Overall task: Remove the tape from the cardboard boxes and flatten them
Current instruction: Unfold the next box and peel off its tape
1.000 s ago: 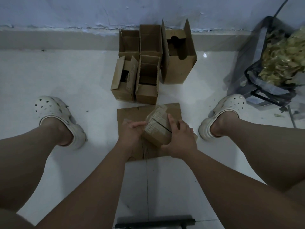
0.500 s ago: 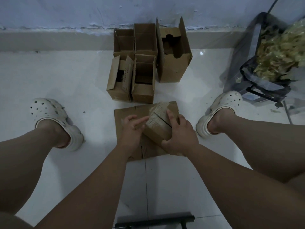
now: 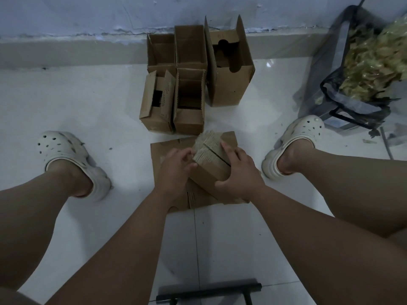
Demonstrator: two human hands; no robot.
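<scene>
**While one box is worked, five wait: tape removal on a tiled floor**

As the person squats over the work, the left clog [image 3: 63,150] is planted well to the left on the floor [image 3: 88,102], which leaves the middle free.

- **Left hand** [image 3: 174,170]: fingers and thumb curl onto the left edge of the small box [image 3: 211,159], apparently feeling for a tape end. Whether any strip is lifted cannot be told.
- **Small box:** closed and tilted, its slit top face turned upward. It rests on flattened cardboard [image 3: 160,155] at the floor's middle, likely the pile for finished pieces.
- **Right hand** [image 3: 240,175]: wrapped round the box's right side with the index finger along the top, bracing it against the left hand's pull.
- **Open boxes** [image 3: 154,106]: standing beyond, near the floor's wall edge and touching one another, with the tall box [image 3: 229,84] rightmost. They are probably queued for flattening.
- **Right clog** [image 3: 301,137].
- **Bag** [image 3: 352,84]: at the far right edge, holding pale scrap, perhaps peeled tape.
</scene>
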